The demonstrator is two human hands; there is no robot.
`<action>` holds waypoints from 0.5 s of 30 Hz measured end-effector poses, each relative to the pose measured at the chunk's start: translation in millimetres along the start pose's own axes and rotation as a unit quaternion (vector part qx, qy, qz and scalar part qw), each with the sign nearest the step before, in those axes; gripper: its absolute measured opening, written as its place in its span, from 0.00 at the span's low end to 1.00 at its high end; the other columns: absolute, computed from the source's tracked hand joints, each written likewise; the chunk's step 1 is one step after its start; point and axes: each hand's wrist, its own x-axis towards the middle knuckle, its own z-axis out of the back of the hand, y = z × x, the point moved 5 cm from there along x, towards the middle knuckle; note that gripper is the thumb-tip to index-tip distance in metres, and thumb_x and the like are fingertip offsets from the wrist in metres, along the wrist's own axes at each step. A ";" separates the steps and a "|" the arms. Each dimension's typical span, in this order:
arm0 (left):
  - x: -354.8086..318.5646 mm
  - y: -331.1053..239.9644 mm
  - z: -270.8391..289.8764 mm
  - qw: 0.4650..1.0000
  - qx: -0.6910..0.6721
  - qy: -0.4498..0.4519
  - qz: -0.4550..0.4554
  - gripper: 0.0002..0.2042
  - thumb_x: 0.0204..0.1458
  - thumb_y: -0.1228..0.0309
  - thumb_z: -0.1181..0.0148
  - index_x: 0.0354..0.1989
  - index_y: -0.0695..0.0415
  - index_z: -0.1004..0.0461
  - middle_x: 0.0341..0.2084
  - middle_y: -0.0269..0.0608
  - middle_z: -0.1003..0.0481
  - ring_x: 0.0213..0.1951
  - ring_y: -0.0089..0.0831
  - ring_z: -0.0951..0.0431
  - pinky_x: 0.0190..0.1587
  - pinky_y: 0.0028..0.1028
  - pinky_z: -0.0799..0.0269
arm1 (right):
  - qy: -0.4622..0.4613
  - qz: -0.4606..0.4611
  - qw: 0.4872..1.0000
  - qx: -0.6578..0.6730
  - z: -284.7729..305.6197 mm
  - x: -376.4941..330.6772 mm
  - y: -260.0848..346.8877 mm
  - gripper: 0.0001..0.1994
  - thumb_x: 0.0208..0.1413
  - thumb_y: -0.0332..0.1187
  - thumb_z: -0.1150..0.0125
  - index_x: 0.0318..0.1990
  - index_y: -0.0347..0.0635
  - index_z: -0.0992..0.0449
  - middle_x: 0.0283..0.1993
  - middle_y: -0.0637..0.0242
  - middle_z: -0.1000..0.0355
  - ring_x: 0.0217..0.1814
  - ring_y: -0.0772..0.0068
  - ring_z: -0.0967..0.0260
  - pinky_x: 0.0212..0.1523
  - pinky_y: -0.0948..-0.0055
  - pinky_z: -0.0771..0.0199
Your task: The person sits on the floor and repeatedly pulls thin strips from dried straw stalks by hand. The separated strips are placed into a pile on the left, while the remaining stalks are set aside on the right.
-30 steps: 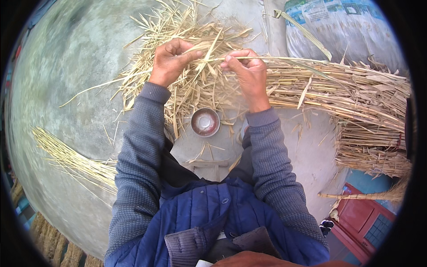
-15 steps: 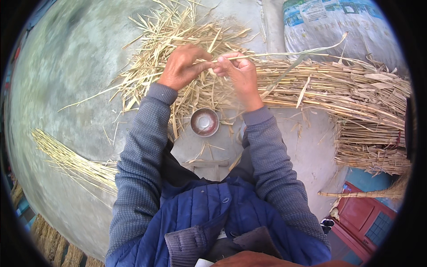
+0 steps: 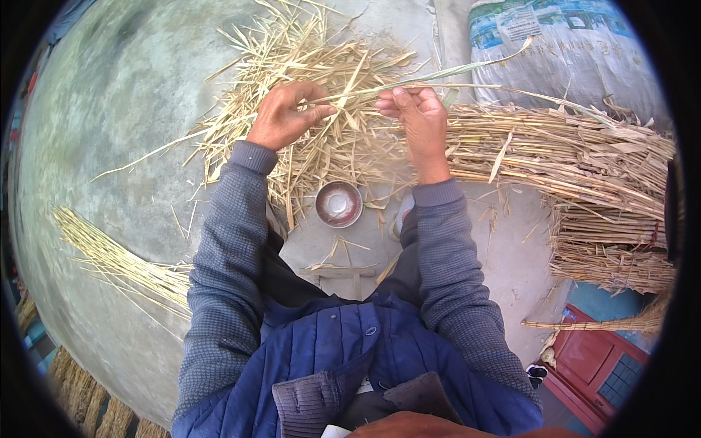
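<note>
A: Two hands pinch one long pale green-yellow straw stalk (image 3: 409, 79): left hand (image 3: 286, 115) closed on its near end, right hand (image 3: 415, 111) gripping farther along, above the loose straw heap (image 3: 307, 66).

B: Risks?

A: Likely snapping the stalk, or an elbow tipping the small round metal bowl (image 3: 339, 204). Bundled reeds (image 3: 584, 175) crowd the right; bare concrete floor (image 3: 117, 131) lies open left.
</note>
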 end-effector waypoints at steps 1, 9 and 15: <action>0.8 -9.4 -5.9 0.998 -0.010 -0.039 -0.051 0.11 0.49 0.65 0.28 0.33 0.59 0.18 0.28 0.44 0.19 0.34 0.39 0.19 0.40 0.36 0.26 | 0.001 -0.002 1.000 0.000 -4.2 -1.7 -1.4 0.11 0.64 0.31 0.40 0.43 0.31 0.30 0.40 0.51 0.22 0.38 0.67 0.20 0.40 0.72 0.17; 0.0 -18.9 -16.2 0.991 0.005 -0.121 -0.055 0.07 0.48 0.71 0.27 0.32 0.58 0.17 0.29 0.40 0.18 0.32 0.31 0.20 0.38 0.29 0.25 | -0.012 -0.023 1.000 0.013 -11.9 -5.6 -3.6 0.07 0.64 0.27 0.45 0.44 0.33 0.32 0.40 0.51 0.23 0.40 0.61 0.20 0.41 0.69 0.17; 0.9 17.5 21.5 0.915 -0.326 -0.183 0.152 0.08 0.53 0.75 0.31 0.38 0.64 0.21 0.30 0.42 0.17 0.33 0.25 0.18 0.41 0.23 0.22 | -0.040 -0.030 0.998 0.045 6.3 1.6 -7.7 0.06 0.63 0.26 0.44 0.41 0.32 0.33 0.36 0.50 0.22 0.35 0.67 0.20 0.37 0.74 0.16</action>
